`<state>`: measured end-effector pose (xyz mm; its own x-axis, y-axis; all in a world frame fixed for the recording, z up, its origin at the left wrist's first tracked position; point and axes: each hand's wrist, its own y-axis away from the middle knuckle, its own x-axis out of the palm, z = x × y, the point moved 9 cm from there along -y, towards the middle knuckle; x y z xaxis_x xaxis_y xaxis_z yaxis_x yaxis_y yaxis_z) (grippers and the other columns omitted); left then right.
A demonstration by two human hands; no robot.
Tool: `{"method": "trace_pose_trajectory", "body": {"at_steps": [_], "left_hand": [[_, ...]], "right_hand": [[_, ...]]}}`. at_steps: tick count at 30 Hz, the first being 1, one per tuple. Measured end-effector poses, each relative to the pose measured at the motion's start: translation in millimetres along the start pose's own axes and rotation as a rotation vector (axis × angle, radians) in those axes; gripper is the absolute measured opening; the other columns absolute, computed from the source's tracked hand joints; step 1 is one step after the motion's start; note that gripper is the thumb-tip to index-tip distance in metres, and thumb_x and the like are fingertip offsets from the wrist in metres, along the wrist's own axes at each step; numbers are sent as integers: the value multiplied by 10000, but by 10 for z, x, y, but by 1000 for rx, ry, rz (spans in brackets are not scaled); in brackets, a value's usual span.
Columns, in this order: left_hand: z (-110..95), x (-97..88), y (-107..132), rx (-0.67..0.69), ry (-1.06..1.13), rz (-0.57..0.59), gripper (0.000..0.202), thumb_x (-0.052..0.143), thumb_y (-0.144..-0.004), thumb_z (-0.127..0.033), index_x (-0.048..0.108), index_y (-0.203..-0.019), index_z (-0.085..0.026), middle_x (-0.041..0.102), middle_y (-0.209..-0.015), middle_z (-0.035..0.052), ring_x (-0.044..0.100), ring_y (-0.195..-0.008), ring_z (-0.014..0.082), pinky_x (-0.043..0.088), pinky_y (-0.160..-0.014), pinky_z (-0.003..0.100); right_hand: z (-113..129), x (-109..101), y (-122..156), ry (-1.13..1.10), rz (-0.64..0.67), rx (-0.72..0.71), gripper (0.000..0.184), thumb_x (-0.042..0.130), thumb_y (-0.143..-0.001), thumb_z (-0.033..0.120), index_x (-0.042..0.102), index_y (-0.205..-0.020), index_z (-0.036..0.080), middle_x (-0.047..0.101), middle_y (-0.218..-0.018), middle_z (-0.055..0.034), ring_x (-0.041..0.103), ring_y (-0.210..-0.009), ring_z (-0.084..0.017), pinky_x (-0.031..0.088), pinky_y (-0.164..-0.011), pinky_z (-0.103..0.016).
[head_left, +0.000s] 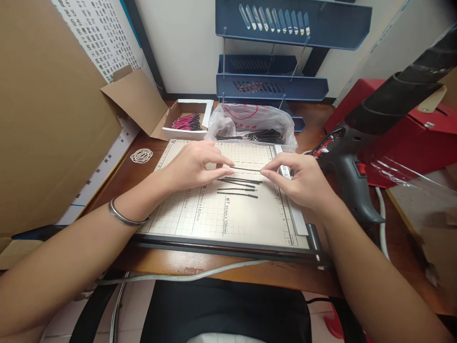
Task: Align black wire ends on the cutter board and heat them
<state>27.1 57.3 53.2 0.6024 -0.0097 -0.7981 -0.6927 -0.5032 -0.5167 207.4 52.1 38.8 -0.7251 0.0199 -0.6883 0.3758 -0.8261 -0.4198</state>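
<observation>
Both hands rest on a beige gridded paper-cutter board (228, 214). My left hand (194, 164) pinches the left end of a thin black wire (246, 169), and my right hand (302, 178) pinches its right end, so the wire is stretched between them just above the board. Several more short black wires (238, 187) lie loose on the board right below it. A metal bangle is on my left wrist.
Behind the board stand a clear plastic bag of black wires (253, 126) and a small white box of pink-and-black wires (187, 121). A black heat gun (352, 171) lies at the right before a red box (410, 128). Rubber bands (142, 155) lie left, near cardboard.
</observation>
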Motion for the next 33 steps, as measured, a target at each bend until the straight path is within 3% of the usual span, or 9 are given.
{"method": "trace_pose_trajectory", "body": {"at_steps": [3,10,14,18,25,33], "left_hand": [[45,25,1,-66,-60,8,176,717,-923,-316,782,-994,-169,735,-885,63,635,-816,178,466,-724,288],[-10,143,-2,-55,-33,122,158,646,-945,-259,756,-863,-183,683,-862,52,611,-821,182,450,-773,313],[16,215,25,-54,-45,194,173,648,-946,-287,768,-865,-193,685,-843,46,610,-816,187,447,-779,323],[29,280,36,-57,-54,243,190,629,-962,-297,774,-893,-195,692,-857,50,615,-819,187,451,-782,322],[4,324,28,-54,-53,256,177,629,-964,-273,760,-880,-190,697,-864,42,612,-806,173,444,-771,303],[-5,277,20,-62,-60,240,193,605,-971,-279,750,-887,-185,693,-875,48,611,-817,180,443,-773,309]], "right_hand": [[-108,45,-9,34,11,35,105,706,-878,267,779,-821,218,749,-846,-24,658,-789,-174,464,-736,-327],[-154,246,-7,185,108,-14,115,712,-906,310,826,-896,307,705,-913,-27,601,-896,-199,429,-850,-381],[-141,188,-8,167,104,6,125,701,-909,325,815,-921,276,702,-913,-32,591,-900,-200,420,-853,-380],[-70,155,-7,131,126,-3,106,710,-885,280,786,-820,245,675,-834,-27,572,-856,-185,400,-829,-362],[20,293,17,149,246,5,89,724,-885,278,793,-832,261,638,-789,-14,540,-856,-176,358,-845,-362],[-36,269,16,191,247,26,123,690,-892,261,778,-807,246,636,-775,-17,534,-839,-178,351,-821,-358]]}}
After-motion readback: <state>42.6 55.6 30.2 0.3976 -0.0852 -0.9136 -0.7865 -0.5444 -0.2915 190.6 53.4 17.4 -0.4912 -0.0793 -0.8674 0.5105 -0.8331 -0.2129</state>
